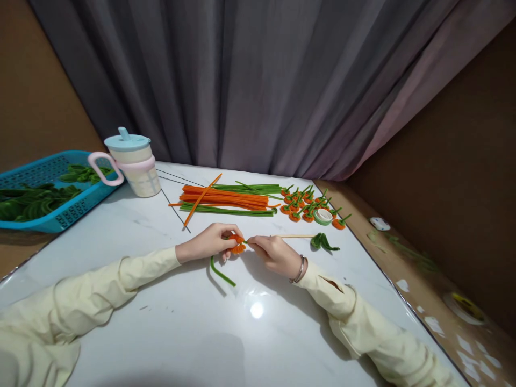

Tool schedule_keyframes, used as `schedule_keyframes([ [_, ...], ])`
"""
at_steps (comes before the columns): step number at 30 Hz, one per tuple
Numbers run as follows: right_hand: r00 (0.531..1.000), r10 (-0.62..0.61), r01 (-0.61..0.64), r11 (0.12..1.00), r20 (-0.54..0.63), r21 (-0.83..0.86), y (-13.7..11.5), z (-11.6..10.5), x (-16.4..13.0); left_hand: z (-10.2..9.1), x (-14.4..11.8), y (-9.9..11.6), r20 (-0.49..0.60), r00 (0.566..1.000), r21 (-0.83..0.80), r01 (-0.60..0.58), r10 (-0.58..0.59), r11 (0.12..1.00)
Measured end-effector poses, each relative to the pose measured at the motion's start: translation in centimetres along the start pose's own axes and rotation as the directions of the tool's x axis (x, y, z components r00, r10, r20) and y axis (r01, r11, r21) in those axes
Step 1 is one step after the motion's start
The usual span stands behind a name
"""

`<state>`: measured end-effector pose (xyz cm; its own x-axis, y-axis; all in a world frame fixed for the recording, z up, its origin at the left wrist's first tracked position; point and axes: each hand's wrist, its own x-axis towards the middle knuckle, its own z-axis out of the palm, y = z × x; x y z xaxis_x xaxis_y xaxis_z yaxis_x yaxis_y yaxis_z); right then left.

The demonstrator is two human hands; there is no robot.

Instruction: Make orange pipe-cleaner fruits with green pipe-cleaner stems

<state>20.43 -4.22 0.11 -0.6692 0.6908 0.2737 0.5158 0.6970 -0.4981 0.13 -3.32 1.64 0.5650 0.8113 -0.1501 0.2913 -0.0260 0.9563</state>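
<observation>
Both hands meet at the middle of the white marble-look table. Left hand has its fingers closed, pinching a small orange coiled pipe-cleaner flower. A green fuzzy pipe-cleaner stem hangs from the flower and curves down onto the table below the left hand. Right hand is pinching the same flower from the other side, fingertips touching it; silver bangle on that wrist. Both arms in pale yellow sleeves.

Just right of the right hand: a thin wooden stick lying flat, its far end at a green folded pipe-cleaner leaf.

Further back on the table:
- bundle of straight orange pipe cleaners, one lying diagonally across it
- straight green pipe cleaners behind and in front of the orange bundle, touching it
- cluster of finished orange flowers with short green stems to the right of the bundles
- roll of green tape at the near edge of that cluster

Back left: translucent cup with light blue spout lid and pink handle. Beside it, a blue plastic perforated basket holding green leaf shapes. Grey curtain behind the table.
</observation>
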Motion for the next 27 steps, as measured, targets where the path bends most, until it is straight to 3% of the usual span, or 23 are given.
schedule_keyframes([
  [7,0.999,0.03,-0.03,0.999,-0.026,0.023,0.0,-0.8,-0.2,-0.6,0.0,-0.1,-0.037,0.999,0.116,-0.018,0.023,0.993],
  [14,0.999,0.05,-0.05,0.998,0.012,0.045,0.3,-0.2,0.0,-0.6,0.0,0.3,-0.005,1.0,0.184,-0.015,0.016,0.983],
  [20,0.994,-0.104,0.091,0.969,-0.045,-0.229,-0.4,1.1,-0.2,-0.1,-0.2,0.5,-0.008,1.0,0.228,0.007,-0.006,0.974],
  [27,0.994,-0.111,0.101,0.949,-0.016,-0.298,-0.1,1.9,-0.8,-0.4,-0.2,0.4,0.106,0.994,0.168,0.017,-0.035,0.986],
])
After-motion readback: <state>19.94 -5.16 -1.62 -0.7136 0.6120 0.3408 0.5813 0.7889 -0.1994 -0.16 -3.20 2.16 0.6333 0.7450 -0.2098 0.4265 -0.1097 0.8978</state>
